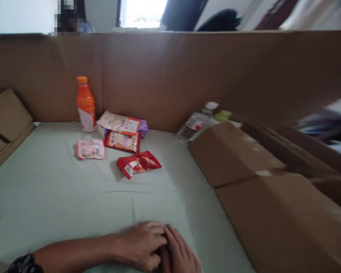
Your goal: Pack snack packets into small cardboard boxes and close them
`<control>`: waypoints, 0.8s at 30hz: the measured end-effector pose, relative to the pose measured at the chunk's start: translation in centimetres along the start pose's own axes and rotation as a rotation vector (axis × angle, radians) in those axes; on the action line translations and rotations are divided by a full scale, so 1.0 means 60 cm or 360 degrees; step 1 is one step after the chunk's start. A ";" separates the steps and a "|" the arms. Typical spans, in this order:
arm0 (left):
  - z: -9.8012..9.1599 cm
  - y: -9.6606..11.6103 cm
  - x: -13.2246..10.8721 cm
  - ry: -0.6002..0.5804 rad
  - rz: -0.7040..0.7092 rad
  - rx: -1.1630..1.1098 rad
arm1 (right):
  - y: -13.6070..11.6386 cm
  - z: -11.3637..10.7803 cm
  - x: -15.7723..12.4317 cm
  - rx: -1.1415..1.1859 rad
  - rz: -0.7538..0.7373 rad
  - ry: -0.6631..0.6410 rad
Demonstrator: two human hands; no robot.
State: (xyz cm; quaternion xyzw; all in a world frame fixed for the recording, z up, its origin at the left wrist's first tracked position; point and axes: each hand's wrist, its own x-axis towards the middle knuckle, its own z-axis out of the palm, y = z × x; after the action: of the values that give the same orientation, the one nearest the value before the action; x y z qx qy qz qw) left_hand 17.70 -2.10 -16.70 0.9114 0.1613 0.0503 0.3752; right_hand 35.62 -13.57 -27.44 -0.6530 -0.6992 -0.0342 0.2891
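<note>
My left hand (142,244) rests on the pale green cloth (59,193) at the bottom middle, its fingers curled against my right hand (180,256). The right hand lies beside it with fingers stretched flat and together, their tips tucked under the left fingers. Nothing shows in either hand. Well beyond them lie a red snack packet (138,163), a pink packet (91,149), an orange-red packet (122,141) and a white packet (119,123) resting on a purple box (143,127). An orange drink bottle (85,104) stands upright at the back left.
A tall cardboard wall (170,76) closes the back. Open cardboard box flaps (233,151) fill the right side, blurred by motion. A clear water bottle (196,121) leans behind them beside a green cap (223,115). More cardboard (5,117) lies at the left edge.
</note>
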 end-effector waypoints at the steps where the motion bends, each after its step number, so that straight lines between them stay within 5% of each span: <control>1: -0.009 -0.003 -0.030 0.0014 0.0004 0.0030 | -0.014 0.024 0.012 0.0023 -0.0105 -0.0081; 4: -0.052 -0.020 -0.116 0.0075 0.0038 0.0105 | -0.057 0.077 0.062 0.0052 -0.0335 -0.0080; 6: -0.098 -0.043 -0.174 0.0292 -0.0078 0.0252 | -0.087 0.102 0.102 0.0045 -0.0393 -0.0016; 12: -0.323 -0.129 -0.388 0.1428 -0.1136 0.0814 | -0.165 0.174 0.189 0.0127 -0.0540 -0.0113; 16: -0.463 -0.126 -0.553 0.2063 -0.1797 0.1278 | -0.178 0.200 0.204 0.0114 -0.0623 -0.0094; 20: -0.523 -0.088 -0.671 0.2068 -0.2084 0.1364 | -0.190 0.185 0.209 0.0151 -0.0529 -0.0181; 24: -0.513 -0.068 -0.739 0.1980 -0.2099 0.1328 | -0.216 0.166 0.223 0.0243 -0.0409 -0.0220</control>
State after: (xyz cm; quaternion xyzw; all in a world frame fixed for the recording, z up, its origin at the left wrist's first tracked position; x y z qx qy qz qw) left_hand -31.69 6.45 3.70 0.5100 0.8077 0.2396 -0.1734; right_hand 20.19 0.77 -25.43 -0.5351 -0.7957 0.0275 0.2823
